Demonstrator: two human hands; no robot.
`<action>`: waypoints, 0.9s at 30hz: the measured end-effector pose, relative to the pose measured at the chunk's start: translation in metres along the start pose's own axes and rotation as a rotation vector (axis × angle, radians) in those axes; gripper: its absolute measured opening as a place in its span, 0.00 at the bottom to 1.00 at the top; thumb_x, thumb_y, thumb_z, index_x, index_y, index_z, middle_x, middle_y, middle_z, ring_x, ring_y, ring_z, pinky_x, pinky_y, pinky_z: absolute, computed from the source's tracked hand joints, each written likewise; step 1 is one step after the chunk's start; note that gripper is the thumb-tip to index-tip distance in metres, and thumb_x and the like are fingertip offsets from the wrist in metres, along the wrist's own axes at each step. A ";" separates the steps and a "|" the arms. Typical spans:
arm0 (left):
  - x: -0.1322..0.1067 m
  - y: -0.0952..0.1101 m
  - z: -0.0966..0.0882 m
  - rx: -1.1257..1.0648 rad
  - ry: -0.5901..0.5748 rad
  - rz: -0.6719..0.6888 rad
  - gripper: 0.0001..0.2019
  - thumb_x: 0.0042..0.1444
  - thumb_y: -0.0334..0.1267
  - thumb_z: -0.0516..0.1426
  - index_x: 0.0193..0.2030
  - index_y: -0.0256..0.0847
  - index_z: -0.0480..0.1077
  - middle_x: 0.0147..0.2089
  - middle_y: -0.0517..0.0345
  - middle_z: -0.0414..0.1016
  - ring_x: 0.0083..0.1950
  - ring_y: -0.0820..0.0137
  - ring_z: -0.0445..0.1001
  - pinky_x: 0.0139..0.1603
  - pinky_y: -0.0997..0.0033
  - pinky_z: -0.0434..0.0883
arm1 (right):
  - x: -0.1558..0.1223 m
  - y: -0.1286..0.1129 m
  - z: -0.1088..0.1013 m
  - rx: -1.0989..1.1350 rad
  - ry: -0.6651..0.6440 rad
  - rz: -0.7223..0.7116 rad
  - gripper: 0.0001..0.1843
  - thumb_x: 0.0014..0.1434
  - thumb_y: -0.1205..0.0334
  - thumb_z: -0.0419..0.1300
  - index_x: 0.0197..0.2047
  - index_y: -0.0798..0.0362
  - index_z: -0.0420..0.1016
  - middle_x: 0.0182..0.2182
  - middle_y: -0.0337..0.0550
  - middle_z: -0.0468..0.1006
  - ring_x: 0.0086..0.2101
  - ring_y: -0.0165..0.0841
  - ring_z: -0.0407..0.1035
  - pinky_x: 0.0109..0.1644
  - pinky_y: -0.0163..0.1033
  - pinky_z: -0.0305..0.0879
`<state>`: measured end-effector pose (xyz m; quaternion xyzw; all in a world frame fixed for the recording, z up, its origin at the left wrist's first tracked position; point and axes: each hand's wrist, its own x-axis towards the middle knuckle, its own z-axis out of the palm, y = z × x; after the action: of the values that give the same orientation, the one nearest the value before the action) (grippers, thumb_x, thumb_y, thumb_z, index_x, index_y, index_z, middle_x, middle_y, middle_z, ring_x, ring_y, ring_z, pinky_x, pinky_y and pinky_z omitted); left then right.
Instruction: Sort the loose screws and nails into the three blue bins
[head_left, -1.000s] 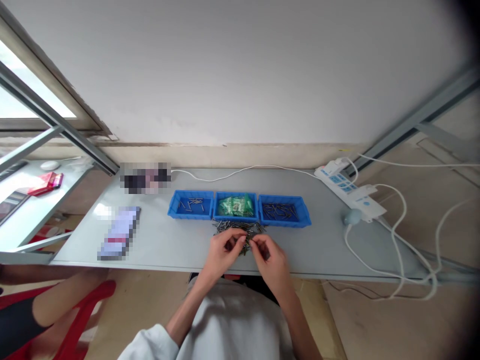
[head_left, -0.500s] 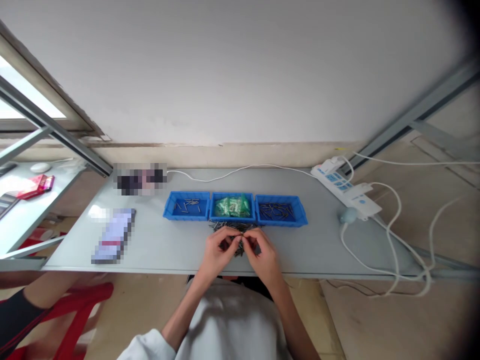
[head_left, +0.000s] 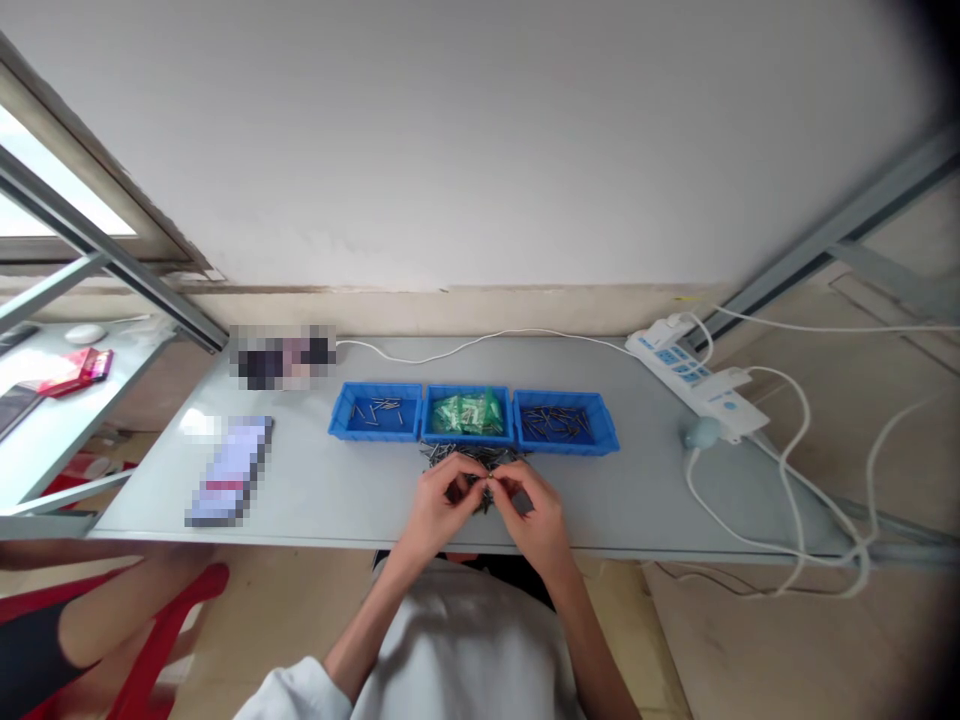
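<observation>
My left hand [head_left: 442, 505] and my right hand [head_left: 534, 508] meet fingertip to fingertip over a heap of small dark metal pins [head_left: 472, 458] on the grey table [head_left: 337, 490]. Both hands pinch a tiny piece between them, too small to name. Just beyond the heap stand three blue trays in a row. The left tray [head_left: 375, 412] holds a few silver pins, the middle tray [head_left: 467, 413] holds green parts, and the right tray [head_left: 564, 422] holds dark pins.
A white power strip [head_left: 694, 385] with white cables [head_left: 780, 520] lies at the right of the table. Two blurred items lie at the left [head_left: 229, 470]. Another person's leg and a red chair [head_left: 161, 630] are at the lower left. A second table [head_left: 45, 400] stands further left.
My two hands closed the gap between them and now pinch together over the pin heap. The camera shifted slightly.
</observation>
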<state>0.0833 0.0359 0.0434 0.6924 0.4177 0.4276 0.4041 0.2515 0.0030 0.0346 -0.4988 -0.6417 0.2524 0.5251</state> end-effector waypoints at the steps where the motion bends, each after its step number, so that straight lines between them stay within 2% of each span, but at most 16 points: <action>1: 0.000 0.000 0.000 -0.001 -0.001 0.000 0.03 0.65 0.34 0.61 0.40 0.40 0.76 0.40 0.56 0.79 0.27 0.78 0.66 0.30 0.77 0.66 | 0.000 -0.001 0.000 0.002 -0.001 -0.007 0.04 0.73 0.62 0.59 0.45 0.48 0.75 0.36 0.42 0.79 0.33 0.33 0.74 0.38 0.38 0.74; 4: -0.001 0.001 0.000 -0.013 0.009 0.002 0.02 0.64 0.32 0.60 0.40 0.40 0.75 0.39 0.57 0.78 0.27 0.78 0.65 0.30 0.77 0.65 | 0.000 -0.004 0.000 -0.001 -0.001 -0.028 0.03 0.72 0.63 0.59 0.45 0.48 0.75 0.36 0.42 0.79 0.33 0.33 0.75 0.38 0.38 0.74; 9: -0.002 0.003 0.000 -0.025 0.039 0.013 0.02 0.64 0.32 0.60 0.38 0.40 0.74 0.43 0.54 0.81 0.26 0.79 0.65 0.29 0.77 0.65 | -0.003 -0.004 0.001 -0.013 0.012 -0.002 0.06 0.71 0.64 0.60 0.50 0.47 0.74 0.38 0.43 0.81 0.34 0.33 0.76 0.40 0.38 0.75; 15: -0.002 0.002 0.002 -0.028 0.058 0.026 0.03 0.63 0.31 0.60 0.37 0.40 0.73 0.41 0.56 0.82 0.26 0.79 0.65 0.29 0.78 0.65 | 0.000 -0.008 -0.001 0.014 0.024 -0.030 0.04 0.72 0.65 0.59 0.47 0.49 0.75 0.38 0.43 0.79 0.35 0.34 0.75 0.39 0.38 0.73; 27: -0.002 -0.003 0.003 -0.034 0.067 -0.037 0.02 0.63 0.32 0.60 0.40 0.40 0.75 0.43 0.54 0.82 0.25 0.78 0.65 0.29 0.77 0.67 | -0.005 -0.011 0.005 -0.045 0.028 -0.004 0.06 0.72 0.66 0.59 0.50 0.48 0.75 0.38 0.41 0.79 0.33 0.32 0.73 0.39 0.37 0.73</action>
<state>0.0848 0.0341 0.0393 0.6627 0.4365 0.4501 0.4095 0.2423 -0.0050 0.0402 -0.5127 -0.6407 0.2301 0.5232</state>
